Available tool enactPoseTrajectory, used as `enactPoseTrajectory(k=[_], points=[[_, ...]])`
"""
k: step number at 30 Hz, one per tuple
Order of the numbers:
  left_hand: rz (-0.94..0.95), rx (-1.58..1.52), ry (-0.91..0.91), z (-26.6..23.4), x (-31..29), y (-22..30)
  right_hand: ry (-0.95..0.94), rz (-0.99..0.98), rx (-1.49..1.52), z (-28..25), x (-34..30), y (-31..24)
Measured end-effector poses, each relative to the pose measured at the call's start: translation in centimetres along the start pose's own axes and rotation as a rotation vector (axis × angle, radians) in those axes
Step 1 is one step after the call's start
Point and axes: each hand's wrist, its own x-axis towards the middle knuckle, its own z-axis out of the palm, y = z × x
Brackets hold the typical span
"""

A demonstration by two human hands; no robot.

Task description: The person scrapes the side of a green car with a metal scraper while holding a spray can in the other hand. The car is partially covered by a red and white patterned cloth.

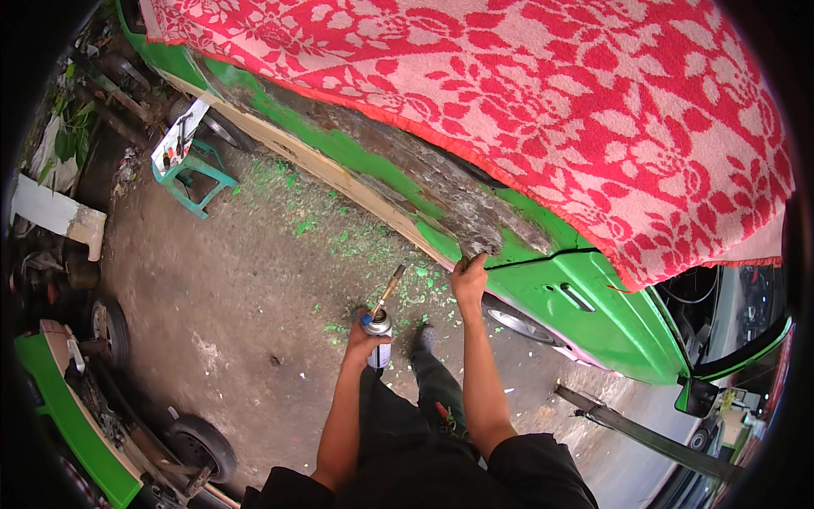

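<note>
My left hand is wrapped round a gas torch, a metal can topped by a blue knob and a brass nozzle that points up and to the right. No flame can be made out. Against the lower side of a green car, my right hand is closed, and whatever its fingers grip is too small and dark to name. Just above that hand, the paint is stripped to a rough, brown-grey surface, with green paint left around it.
A red and pink floral blanket covers the car's upper part. Green paint flakes litter the concrete floor. Left stands a green stool with tools on top. A loose wheel lies lower left; a metal beam is at right.
</note>
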Motion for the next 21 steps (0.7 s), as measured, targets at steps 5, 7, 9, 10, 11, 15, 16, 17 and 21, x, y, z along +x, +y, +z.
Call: enactPoseTrajectory(k=[5,7,9,10,11,15,16,17,21], points=[[0.041,0.036,-0.029,-0.3,0.8,2.2,-0.055,0.007,-0.023,-0.2,0.4,-0.2],[0.011,0.077,-0.028,0.3,0.8,3.2,-0.116,0.014,-0.086,-0.7,1.0,0.3],[0.03,0.063,-0.049,0.4,1.3,3.2,-0.14,0.037,-0.078,-0.9,1.5,0.3],[0.04,0.054,-0.058,0.5,1.5,3.1,-0.153,0.047,-0.075,-1.1,1.7,0.2],[0.025,0.061,-0.06,0.6,1.7,3.0,-0.154,0.045,-0.059,-1.3,1.9,0.1],[-0.025,0.107,-0.061,1.1,2.2,2.5,-0.174,0.067,-0.039,-1.9,2.0,0.1],[-0.032,0.122,-0.058,1.2,2.2,2.5,-0.182,0.076,-0.043,-2.0,2.0,0.1],[-0.018,0.103,-0.067,1.4,2.3,2.2,-0.166,0.071,-0.029,-2.0,2.0,0.1],[-0.003,0.088,-0.056,2.0,2.6,1.1,-0.114,0.045,0.013,-1.4,2.1,1.0]])
